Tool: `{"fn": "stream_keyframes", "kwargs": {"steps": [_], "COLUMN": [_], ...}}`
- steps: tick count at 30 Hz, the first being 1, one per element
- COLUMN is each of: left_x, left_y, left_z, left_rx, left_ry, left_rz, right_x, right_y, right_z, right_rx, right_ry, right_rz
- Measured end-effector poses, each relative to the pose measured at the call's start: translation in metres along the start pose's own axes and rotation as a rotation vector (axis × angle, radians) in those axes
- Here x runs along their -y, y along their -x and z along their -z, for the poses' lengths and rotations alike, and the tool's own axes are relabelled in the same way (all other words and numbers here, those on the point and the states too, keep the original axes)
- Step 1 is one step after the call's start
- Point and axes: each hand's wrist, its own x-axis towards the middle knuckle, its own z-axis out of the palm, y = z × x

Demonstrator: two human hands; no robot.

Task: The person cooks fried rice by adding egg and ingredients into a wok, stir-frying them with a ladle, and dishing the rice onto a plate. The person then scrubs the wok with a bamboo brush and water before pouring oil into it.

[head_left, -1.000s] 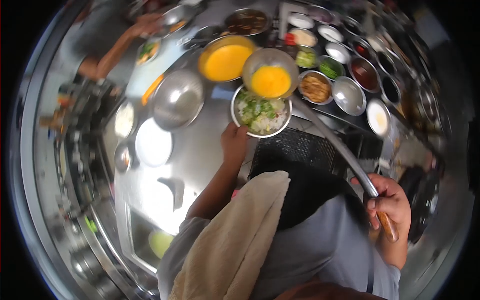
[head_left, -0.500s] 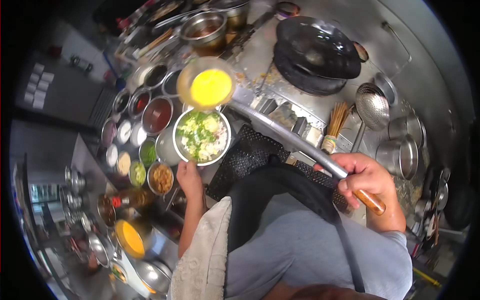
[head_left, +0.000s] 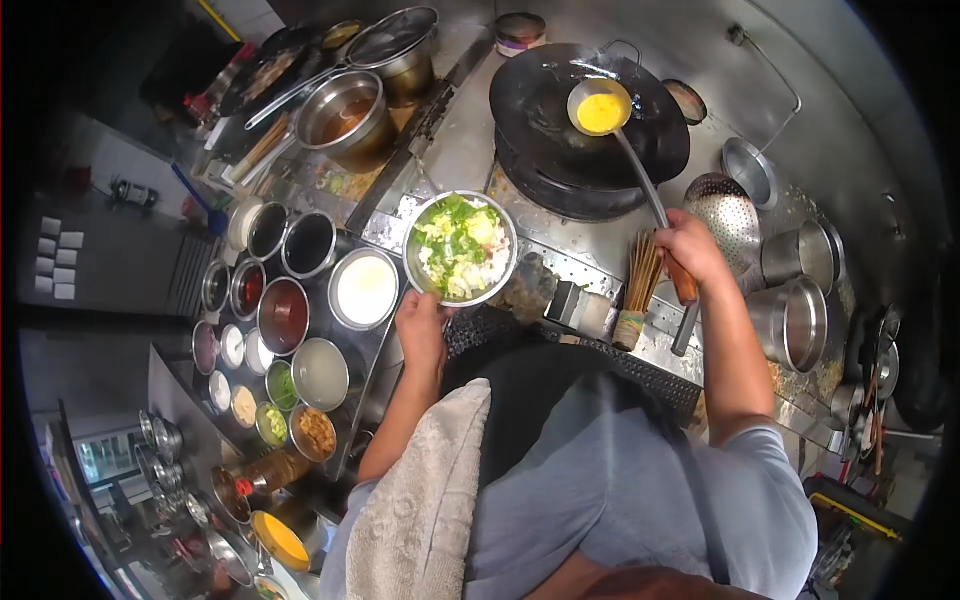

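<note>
Cook at the stove (head_left: 462, 132), as seen by a bystander in the kitchen. The left hand (head_left: 423, 322) is clamped on a metal bowl (head_left: 409, 252), gripping the rim on the side nearest the body; thumb and fingers pinch together there. The bowl is level or nearly so, over the left part of the stove's near edge, and is filled with rice and chopped greens (head_left: 463, 245). Whether its base touches the steel cannot be told from here.

The right hand (head_left: 692, 248) is closed round the wooden grip of a ladle (head_left: 640, 172), whose long shaft reaches away from the body. The cup of the ladle lies within the outline of the black wok (head_left: 545, 125), nearer the wok's far rim, and contains yellow liquid (head_left: 601, 114); contact between cup and wok cannot be judged.

Near the right hand, a bundle of sticks (head_left: 641, 285) stands by the stove's near edge, and a strainer (head_left: 722, 222) lies to the right of the wok.

Stage, by my judgement: the ladle is loaded and brought to the wok, and the bowl is filled; neither load is yet emptied, and no rice or greens can be made out in the wok
</note>
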Motion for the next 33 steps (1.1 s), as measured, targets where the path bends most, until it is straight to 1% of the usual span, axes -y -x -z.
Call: {"fn": "stream_keyframes", "kwargs": {"steps": [3,6,9,12,13,15,17,20,21,24,25,28,29,30,32,33], "left_x": [0.003,0.001,-0.017,-0.034,-0.032,-0.026,-0.034,-0.042,-0.042,-0.036,-0.039,-0.050,-0.049,-0.045,-0.047,-0.048], "left_y": [-0.011,-0.026,-0.037,-0.050,-0.057,-0.071,-0.077,-0.090,-0.091,-0.104,-0.106,-0.101,-0.105,-0.108,-0.109,-0.109], "left_z": [0.004,0.016,0.020,0.023,0.026,0.034,0.033,0.036,0.037,0.037,0.037,0.029,0.034,0.036,0.033,0.030], "left_rx": [0.031,0.065,0.062,0.108,0.122,0.137,0.161,0.174,0.176,0.172,0.186,0.181,0.191,0.179,0.171,0.167], "left_ry": [-0.027,-0.074,-0.157,-0.176,-0.165,-0.136,-0.200,-0.223,-0.218,-0.185,-0.156,-0.087,-0.171,-0.162,-0.154,-0.097], "left_rz": [0.016,0.036,0.074,0.107,0.106,0.103,0.099,0.060,0.048,0.100,0.137,0.102,0.086,0.088,0.096,0.140], "right_x": [-0.019,-0.013,-0.007,0.026,0.012,0.002,0.022,0.050,0.070,0.051,0.018,0.079,0.074,0.068,0.096,0.078], "right_y": [-0.021,-0.003,0.029,0.033,0.013,-0.022,-0.025,0.021,0.036,0.000,-0.034,-0.008,-0.001,0.006,0.030,0.017], "right_z": [-0.018,-0.039,-0.047,-0.049,-0.053,-0.070,-0.078,-0.055,-0.050,-0.056,-0.061,-0.079,-0.067,-0.056,-0.036,-0.038], "right_rx": [-0.181,-0.395,-0.410,-0.073,-0.060,-0.216,-0.355,-0.232,-0.147,-0.174,-0.290,-0.397,-0.340,-0.283,-0.031,-0.036], "right_ry": [0.285,0.660,0.638,-0.029,-0.059,0.158,0.456,0.408,0.237,0.200,0.374,0.363,0.370,0.375,0.245,0.259], "right_rz": [0.053,0.094,0.140,-0.146,-0.164,-0.138,-0.108,-0.227,-0.274,-0.185,-0.098,-0.388,-0.360,-0.331,-0.411,-0.287]}}
